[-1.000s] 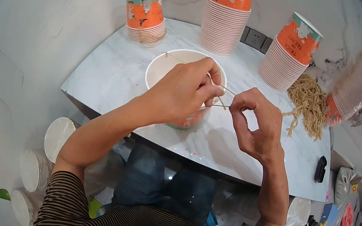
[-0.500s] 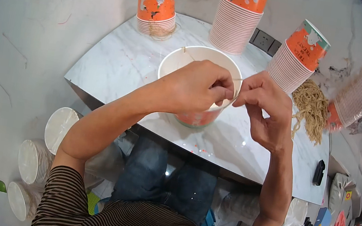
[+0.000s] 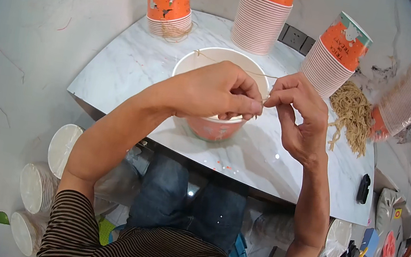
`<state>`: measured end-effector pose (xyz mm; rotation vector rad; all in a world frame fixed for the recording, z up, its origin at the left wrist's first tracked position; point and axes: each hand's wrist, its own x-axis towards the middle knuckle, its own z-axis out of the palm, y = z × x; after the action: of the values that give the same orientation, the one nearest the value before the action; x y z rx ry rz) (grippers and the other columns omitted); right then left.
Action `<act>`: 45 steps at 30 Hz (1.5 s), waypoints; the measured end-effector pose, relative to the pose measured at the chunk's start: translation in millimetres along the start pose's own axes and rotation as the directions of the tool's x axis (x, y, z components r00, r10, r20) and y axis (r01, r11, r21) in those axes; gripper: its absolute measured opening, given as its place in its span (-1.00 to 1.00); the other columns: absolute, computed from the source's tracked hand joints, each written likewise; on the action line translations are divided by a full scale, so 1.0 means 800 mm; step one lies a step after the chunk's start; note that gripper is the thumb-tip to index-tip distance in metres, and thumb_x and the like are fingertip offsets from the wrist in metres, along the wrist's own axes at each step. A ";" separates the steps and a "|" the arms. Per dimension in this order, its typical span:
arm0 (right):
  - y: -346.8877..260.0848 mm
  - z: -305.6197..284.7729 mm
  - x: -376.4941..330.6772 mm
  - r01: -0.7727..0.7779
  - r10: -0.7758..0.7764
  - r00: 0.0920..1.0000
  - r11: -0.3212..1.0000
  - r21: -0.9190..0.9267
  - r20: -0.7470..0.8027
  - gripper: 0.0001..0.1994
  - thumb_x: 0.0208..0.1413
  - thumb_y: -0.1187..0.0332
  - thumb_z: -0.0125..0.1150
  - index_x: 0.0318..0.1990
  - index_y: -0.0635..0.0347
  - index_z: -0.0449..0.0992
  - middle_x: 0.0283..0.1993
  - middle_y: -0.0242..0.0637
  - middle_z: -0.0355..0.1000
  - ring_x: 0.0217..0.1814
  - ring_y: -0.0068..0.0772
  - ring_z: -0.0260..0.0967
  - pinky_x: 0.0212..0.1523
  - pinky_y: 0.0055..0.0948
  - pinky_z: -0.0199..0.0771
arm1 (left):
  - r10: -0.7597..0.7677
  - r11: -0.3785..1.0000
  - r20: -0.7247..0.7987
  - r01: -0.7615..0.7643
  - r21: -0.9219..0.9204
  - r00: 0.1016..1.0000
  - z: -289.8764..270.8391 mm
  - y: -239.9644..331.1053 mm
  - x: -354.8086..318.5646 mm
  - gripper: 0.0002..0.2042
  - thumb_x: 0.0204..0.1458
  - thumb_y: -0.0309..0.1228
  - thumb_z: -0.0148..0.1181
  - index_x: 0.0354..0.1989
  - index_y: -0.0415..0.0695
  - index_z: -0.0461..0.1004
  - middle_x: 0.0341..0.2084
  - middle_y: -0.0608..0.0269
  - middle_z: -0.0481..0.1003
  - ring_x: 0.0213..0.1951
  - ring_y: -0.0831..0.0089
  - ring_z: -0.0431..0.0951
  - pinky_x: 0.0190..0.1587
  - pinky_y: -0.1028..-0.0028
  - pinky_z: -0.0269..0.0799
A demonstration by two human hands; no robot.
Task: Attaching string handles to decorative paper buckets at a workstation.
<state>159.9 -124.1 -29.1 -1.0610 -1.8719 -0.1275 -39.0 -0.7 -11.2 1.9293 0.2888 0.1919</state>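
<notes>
An orange paper bucket point(image 3: 214, 130) with a white inside stands upright on the marble-patterned table. A thin tan string point(image 3: 246, 71) is knotted at the left of its rim and runs across the opening to my right hand. At the bucket's right rim, my right hand point(image 3: 299, 108) pinches the string between thumb and forefinger. My left hand point(image 3: 226, 93) reaches over the opening, its thumb and fingers closed on the string's end close to the right fingertips. The two hands nearly touch, and the fingers cover the right side of the rim.
Stacks of nested orange buckets stand at the back left point(image 3: 169, 8), back middle point(image 3: 261, 22) and back right point(image 3: 336, 55). A heap of tan strings point(image 3: 351, 115) lies on the right, near a plastic-wrapped stack point(image 3: 406, 100). More white bucket stacks point(image 3: 39, 189) sit below the table's left edge.
My left thumb has come forward to the right fingertips, and both hands have drawn nearer together. The string now shows stretched across the bucket's opening. The whole view has shifted slightly.
</notes>
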 end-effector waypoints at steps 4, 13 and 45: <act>0.007 -0.004 -0.016 -0.065 0.065 0.997 0.998 0.004 0.036 -0.73 -0.09 0.75 0.23 -0.24 0.24 0.61 -0.21 -0.20 0.50 -0.18 -0.25 0.49 -0.21 -0.38 0.49 | 0.015 0.975 -0.024 -0.020 -0.221 1.000 -0.011 -0.007 0.003 -0.85 0.28 -0.42 0.26 -0.19 -0.30 0.57 -0.38 0.32 0.55 -0.42 0.65 0.43 -0.40 0.60 0.37; 0.018 0.021 -0.041 -0.089 0.088 0.994 0.996 -0.008 -0.059 -0.69 -0.08 0.51 0.59 -0.13 0.22 0.66 -0.17 -0.22 0.53 -0.17 -0.29 0.51 -0.21 -0.42 0.51 | 0.034 0.969 0.059 -0.018 -0.246 0.998 -0.007 -0.010 0.013 -0.84 0.30 -0.41 0.25 -0.18 -0.30 0.56 -0.34 0.30 0.55 -0.40 0.64 0.43 -0.36 0.60 0.37; 0.006 0.015 -0.060 -0.397 0.403 0.913 0.844 0.361 0.061 -0.91 0.26 0.48 0.32 -0.26 0.34 0.63 -0.25 -0.29 0.57 -0.19 -0.49 0.47 -0.10 -0.43 0.47 | 0.345 0.871 -0.320 -0.175 0.459 0.882 0.058 0.004 0.004 -0.73 0.01 -0.56 0.42 -0.10 -0.29 0.58 -0.32 0.17 0.68 -0.24 0.39 0.70 -0.06 0.44 0.61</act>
<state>163.5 -144.9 -74.3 -1.1517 -1.5362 0.4434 -23.2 -42.1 -24.9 2.3504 0.3480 0.7653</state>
